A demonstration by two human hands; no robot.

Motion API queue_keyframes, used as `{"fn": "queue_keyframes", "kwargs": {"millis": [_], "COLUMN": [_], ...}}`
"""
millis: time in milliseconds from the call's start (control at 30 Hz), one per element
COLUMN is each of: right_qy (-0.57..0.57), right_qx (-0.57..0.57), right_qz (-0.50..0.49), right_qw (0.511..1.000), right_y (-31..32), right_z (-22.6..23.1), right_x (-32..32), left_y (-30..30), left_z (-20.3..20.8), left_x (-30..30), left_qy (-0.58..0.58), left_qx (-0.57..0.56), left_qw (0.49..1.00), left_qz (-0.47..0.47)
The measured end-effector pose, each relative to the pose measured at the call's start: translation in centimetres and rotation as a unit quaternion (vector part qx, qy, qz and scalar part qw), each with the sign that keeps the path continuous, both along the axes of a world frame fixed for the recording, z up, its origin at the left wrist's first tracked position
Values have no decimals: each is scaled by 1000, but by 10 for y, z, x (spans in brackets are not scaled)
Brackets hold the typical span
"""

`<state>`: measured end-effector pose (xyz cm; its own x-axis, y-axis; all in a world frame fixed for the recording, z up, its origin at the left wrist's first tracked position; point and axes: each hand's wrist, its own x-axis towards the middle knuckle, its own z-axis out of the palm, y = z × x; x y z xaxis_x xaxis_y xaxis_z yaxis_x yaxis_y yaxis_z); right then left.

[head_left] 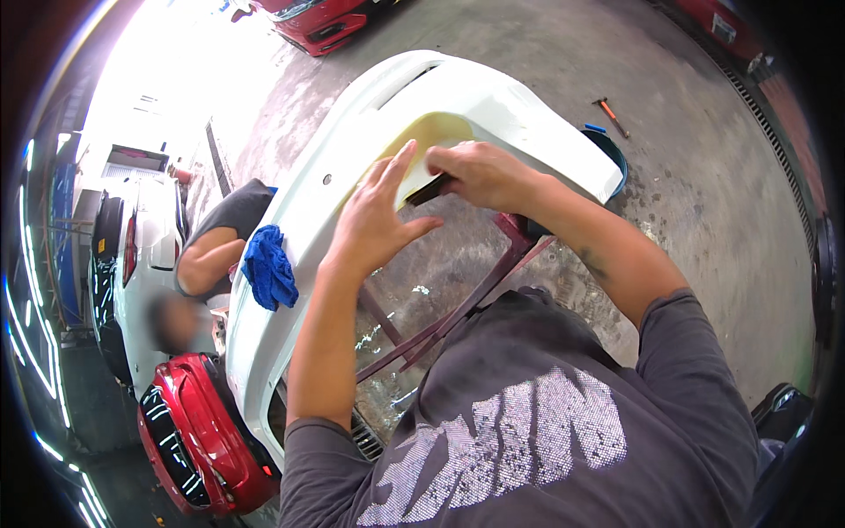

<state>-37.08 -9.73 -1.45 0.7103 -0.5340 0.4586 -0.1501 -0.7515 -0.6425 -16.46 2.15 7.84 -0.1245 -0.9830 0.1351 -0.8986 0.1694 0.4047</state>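
A white car bumper (519, 114) arches across the view, with a yellowish, sanded-looking patch (440, 128) on its inner edge. My left hand (377, 220) is at that edge beside the patch, its fingers stretched out and the thumb spread away; it holds nothing. To its right, my right hand (482, 174) is closed at the patch's edge, fingers curled inward. A flat dark piece (427, 190) shows just below its fingertips; whether the hand grips it I cannot tell. A crumpled blue cloth (270, 268) lies over the bumper's left part.
A dark red metal stand (440, 327) is beneath the bumper. An orange-handled hammer (611, 117) lies on the concrete floor near a dark bucket (623, 167). Another person (211, 246) bends down at the left, close to the bumper. Red and white cars stand around.
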Motion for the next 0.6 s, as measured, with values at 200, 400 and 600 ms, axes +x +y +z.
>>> {"fn": "queue_keyframes", "kwargs": {"millis": [200, 400, 600], "right_qy": [-76, 31, 135], "right_qx": [-6, 23, 74], "right_qz": [2, -409, -417], "right_qw": [997, 912, 896], "right_y": [10, -66, -67], "right_z": [14, -34, -68], "right_x": [28, -77, -88], "left_y": [14, 30, 36], "left_z": [-1, -65, -98], "left_x": [54, 95, 125], "left_qy": [-83, -264, -385], "left_qx": [74, -126, -149], "left_qw": [991, 955, 910], "left_qz": [81, 50, 44]}}
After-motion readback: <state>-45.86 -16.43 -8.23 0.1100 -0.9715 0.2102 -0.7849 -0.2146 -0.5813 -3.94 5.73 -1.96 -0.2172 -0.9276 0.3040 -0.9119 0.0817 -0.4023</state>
